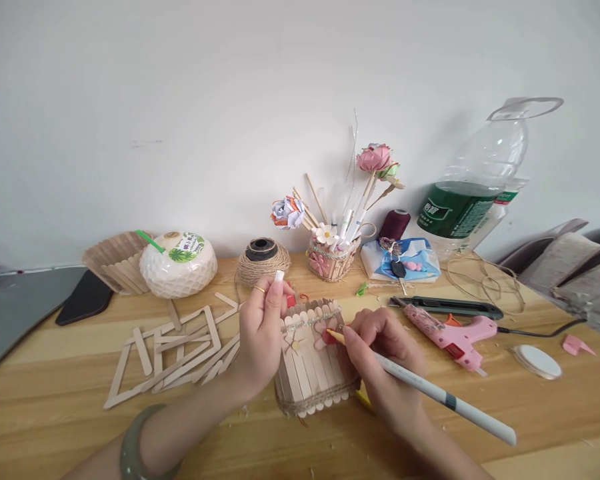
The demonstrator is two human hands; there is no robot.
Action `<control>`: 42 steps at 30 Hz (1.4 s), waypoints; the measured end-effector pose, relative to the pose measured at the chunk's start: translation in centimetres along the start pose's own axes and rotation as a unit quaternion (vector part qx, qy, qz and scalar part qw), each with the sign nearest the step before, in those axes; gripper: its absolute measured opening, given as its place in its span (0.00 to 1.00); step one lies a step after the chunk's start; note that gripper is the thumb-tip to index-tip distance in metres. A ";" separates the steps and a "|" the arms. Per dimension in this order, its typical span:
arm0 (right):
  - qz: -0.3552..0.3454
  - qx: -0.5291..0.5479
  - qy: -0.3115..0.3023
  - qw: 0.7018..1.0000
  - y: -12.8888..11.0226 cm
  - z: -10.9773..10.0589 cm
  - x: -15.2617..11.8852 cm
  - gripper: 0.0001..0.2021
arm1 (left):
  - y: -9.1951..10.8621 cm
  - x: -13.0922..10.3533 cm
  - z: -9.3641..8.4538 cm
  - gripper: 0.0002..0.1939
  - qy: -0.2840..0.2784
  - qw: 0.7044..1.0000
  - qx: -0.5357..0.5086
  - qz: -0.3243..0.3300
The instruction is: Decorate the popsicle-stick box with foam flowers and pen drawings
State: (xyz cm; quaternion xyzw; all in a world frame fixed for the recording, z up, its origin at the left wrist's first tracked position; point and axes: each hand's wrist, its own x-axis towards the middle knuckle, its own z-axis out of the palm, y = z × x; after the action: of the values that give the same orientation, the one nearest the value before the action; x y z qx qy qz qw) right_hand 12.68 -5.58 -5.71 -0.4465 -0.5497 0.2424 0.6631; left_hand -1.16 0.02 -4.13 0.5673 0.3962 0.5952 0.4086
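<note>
Between the fingers of my right hand (pixel 393 360) is a slim white marker (pixel 445 393) with a yellowish front end. Its tip touches a petal flower partly coloured red (pixel 329 337) on a craft-stick holder (pixel 305 377). Sticks stand side by side on this holder, with twine around its lower part and a glittery strip near the top. A second, pale flower (pixel 295 345) is fixed to its left half. My left hand (pixel 261 333) pinches a small white marker cap (pixel 279 275) beside the holder; its lower fingers are partly hidden.
Loose craft sticks (pixel 175 353) lie left, near a white coconut-shaped container (pixel 180 270). Twine (pixel 263 263) and a decorated flower pot (pixel 330 260) stand behind. At right are a pink glue gun (pixel 460 337), a utility knife (pixel 445 307) and a large plastic bottle (pixel 475 180).
</note>
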 end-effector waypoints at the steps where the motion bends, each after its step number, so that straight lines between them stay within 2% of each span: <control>1: -0.002 -0.004 0.006 1.000 0.0 0.0 0.0 0.15 | 0.0 0.0 0.0 0.20 0.001 1.000 0.002 0.002; 10: -0.028 -0.018 0.019 0.999 -0.2 0.0 0.3 0.15 | 0.0 0.0 -0.1 0.19 -0.002 1.000 0.002 0.006; 20: -0.030 -0.015 0.002 0.999 -0.2 0.0 0.2 0.14 | -0.1 0.1 -0.1 0.18 -0.004 1.000 0.004 0.015; 25: -0.037 -0.022 0.019 0.999 -0.3 -0.3 0.2 0.15 | -0.1 0.0 -0.1 0.18 -0.003 1.000 -0.002 0.009; 42: -0.039 -0.016 0.001 0.999 -0.1 -0.6 0.2 0.15 | -0.1 0.1 -0.1 0.19 0.003 1.000 -0.010 0.006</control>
State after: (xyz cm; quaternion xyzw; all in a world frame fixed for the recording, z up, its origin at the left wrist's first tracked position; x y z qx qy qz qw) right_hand 13.28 -5.68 -5.52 -0.4353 -0.5700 0.2076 0.6653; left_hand -1.22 0.17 -4.22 0.5642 0.3880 0.6030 0.4092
